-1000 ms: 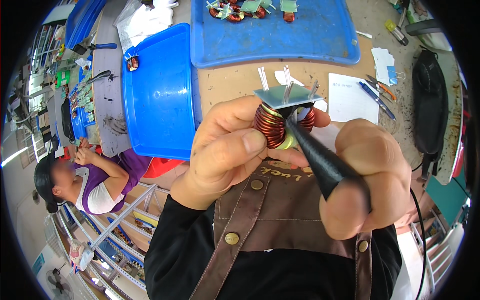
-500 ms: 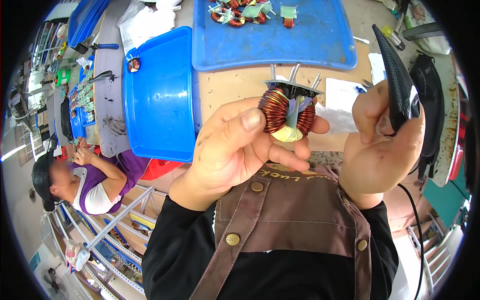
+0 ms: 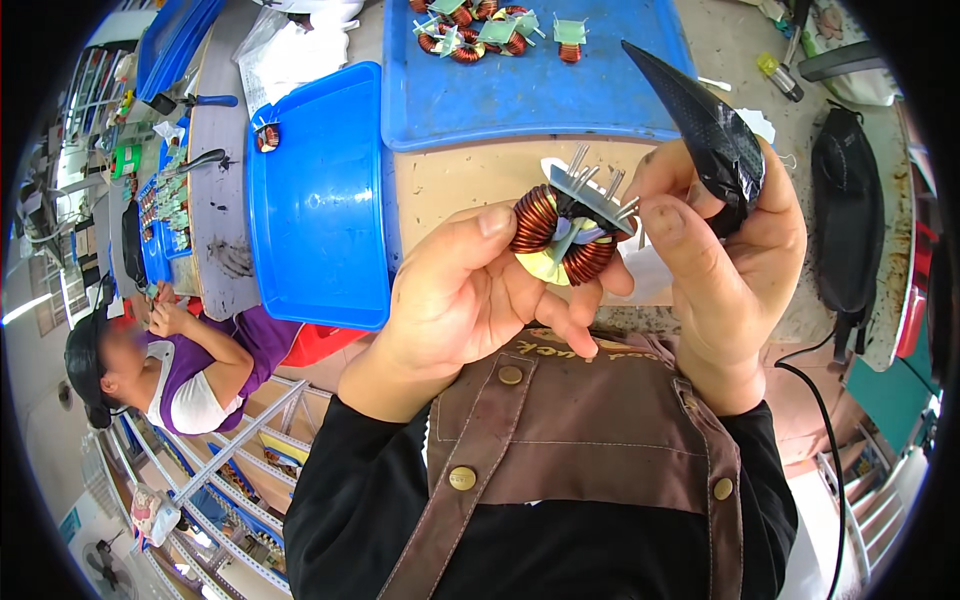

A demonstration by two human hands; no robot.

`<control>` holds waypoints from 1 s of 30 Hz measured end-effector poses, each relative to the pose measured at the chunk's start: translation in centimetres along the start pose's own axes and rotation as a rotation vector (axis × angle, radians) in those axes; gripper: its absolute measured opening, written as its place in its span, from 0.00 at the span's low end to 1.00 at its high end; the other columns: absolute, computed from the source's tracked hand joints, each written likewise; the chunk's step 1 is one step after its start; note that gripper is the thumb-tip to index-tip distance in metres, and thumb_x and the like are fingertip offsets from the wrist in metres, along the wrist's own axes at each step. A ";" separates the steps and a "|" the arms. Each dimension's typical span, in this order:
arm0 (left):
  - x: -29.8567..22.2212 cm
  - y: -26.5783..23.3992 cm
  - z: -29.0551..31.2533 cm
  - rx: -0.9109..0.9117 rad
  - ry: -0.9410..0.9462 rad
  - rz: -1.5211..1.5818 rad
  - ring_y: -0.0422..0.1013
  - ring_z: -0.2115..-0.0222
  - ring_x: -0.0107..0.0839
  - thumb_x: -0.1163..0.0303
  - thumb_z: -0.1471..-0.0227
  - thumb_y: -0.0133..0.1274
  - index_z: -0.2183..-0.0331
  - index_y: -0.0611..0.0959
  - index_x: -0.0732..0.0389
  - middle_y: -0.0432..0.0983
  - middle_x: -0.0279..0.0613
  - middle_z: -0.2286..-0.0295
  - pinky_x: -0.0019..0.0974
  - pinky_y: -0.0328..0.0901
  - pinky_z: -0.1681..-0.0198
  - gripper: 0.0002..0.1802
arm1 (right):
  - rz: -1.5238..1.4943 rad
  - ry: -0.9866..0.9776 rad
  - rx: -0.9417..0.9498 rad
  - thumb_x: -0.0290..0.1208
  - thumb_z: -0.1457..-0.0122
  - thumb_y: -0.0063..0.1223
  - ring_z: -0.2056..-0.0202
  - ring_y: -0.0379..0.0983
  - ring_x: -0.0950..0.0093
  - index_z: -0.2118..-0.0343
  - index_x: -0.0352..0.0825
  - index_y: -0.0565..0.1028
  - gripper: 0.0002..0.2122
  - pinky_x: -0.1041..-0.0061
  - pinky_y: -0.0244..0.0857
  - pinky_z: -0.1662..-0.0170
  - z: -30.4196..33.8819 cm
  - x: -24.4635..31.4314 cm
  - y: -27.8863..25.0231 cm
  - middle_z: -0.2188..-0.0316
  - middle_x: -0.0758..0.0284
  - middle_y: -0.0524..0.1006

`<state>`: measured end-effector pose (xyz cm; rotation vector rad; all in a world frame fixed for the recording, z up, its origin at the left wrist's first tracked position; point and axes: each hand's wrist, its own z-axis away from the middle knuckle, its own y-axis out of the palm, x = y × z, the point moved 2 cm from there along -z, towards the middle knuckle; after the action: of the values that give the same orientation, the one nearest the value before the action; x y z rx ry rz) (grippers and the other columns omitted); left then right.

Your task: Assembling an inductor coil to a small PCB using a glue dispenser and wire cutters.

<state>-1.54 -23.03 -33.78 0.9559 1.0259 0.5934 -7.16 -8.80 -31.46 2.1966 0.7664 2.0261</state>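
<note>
My left hand [image 3: 455, 290] is closed on a toroidal coil [image 3: 537, 222], pinched between the thumb and fingers. The coil has copper-coloured windings, yellow tape at its lower side and a small board on top with metal pins pointing up and right. In my right hand [image 3: 735, 250] is a black, pointed, blade-shaped tool [image 3: 700, 120] wrapped in dark tape, its tip pointing up and left. The thumb and forefinger of that hand are close beside the coil's pins; whether they touch them I cannot tell.
Ahead lies a blue tray [image 3: 540, 110] with several coils [image 3: 470, 35]. A deeper blue tray [image 3: 320, 200] on the left holds one coil [image 3: 267, 137]. To the right are a black pouch [image 3: 848, 190] and a cable [image 3: 825, 420]. A co-worker [image 3: 200, 370] sits at far left.
My right hand has moved left to the coil, and the black tool's tip has swung left with it. The coil has tilted, its board now sloping down to the right.
</note>
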 end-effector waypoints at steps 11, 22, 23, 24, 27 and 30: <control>0.2 0.0 -0.7 -0.242 0.237 -0.391 0.70 0.65 0.31 0.78 0.53 0.48 0.53 0.62 0.68 0.69 0.49 0.63 0.32 0.69 0.65 0.24 | 0.270 -0.103 -0.129 0.10 0.59 0.50 0.84 0.53 0.91 0.76 0.34 0.60 0.13 0.92 0.49 0.78 0.1 -0.2 -0.3 0.75 0.64 0.72; 0.6 -0.3 -1.1 -0.275 0.514 -0.825 0.67 0.66 0.23 0.85 0.64 0.56 0.62 0.66 0.69 0.69 0.43 0.68 0.23 0.68 0.69 0.24 | 0.479 -0.357 -0.012 0.24 0.48 0.47 0.85 0.51 0.91 0.72 0.27 0.66 0.05 0.91 0.46 0.82 -1.0 0.1 0.0 0.73 0.61 0.74; 0.5 -0.2 -0.9 -0.237 0.477 -0.750 0.68 0.67 0.23 0.84 0.63 0.56 0.63 0.67 0.70 0.69 0.44 0.68 0.22 0.67 0.70 0.21 | 0.447 -0.428 0.020 0.30 0.44 0.43 0.85 0.51 0.90 0.72 0.26 0.67 0.10 0.91 0.46 0.82 -1.4 0.5 -0.5 0.72 0.59 0.74; 0.4 0.0 -0.8 -0.251 0.398 -0.610 0.68 0.67 0.23 0.84 0.61 0.55 0.64 0.68 0.69 0.70 0.43 0.67 0.22 0.67 0.71 0.19 | 0.472 -0.477 -0.021 0.39 0.40 0.33 0.84 0.53 0.88 0.70 0.23 0.68 0.19 0.90 0.47 0.81 -1.8 0.9 -0.9 0.70 0.55 0.74; 0.3 -0.2 -0.6 -0.235 0.342 -0.494 0.68 0.67 0.23 0.84 0.60 0.54 0.64 0.68 0.68 0.71 0.42 0.68 0.22 0.66 0.70 0.18 | 0.681 -0.633 -0.229 0.35 0.40 0.33 0.80 0.58 0.82 0.67 0.19 0.68 0.19 0.81 0.53 0.74 -1.9 2.1 -2.3 0.69 0.54 0.74; 0.5 -0.1 -1.1 -0.226 0.344 -0.498 0.68 0.67 0.23 0.84 0.60 0.55 0.64 0.68 0.67 0.71 0.43 0.68 0.21 0.66 0.70 0.18 | 0.453 -0.493 -0.509 0.32 0.44 0.30 0.80 0.58 0.74 0.76 0.21 0.67 0.17 0.78 0.52 0.75 0.1 3.5 -2.1 0.78 0.52 0.70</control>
<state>-2.33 -22.27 -34.25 0.3785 1.4117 0.4478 -7.66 -5.55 -29.08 2.5011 -0.2888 1.4541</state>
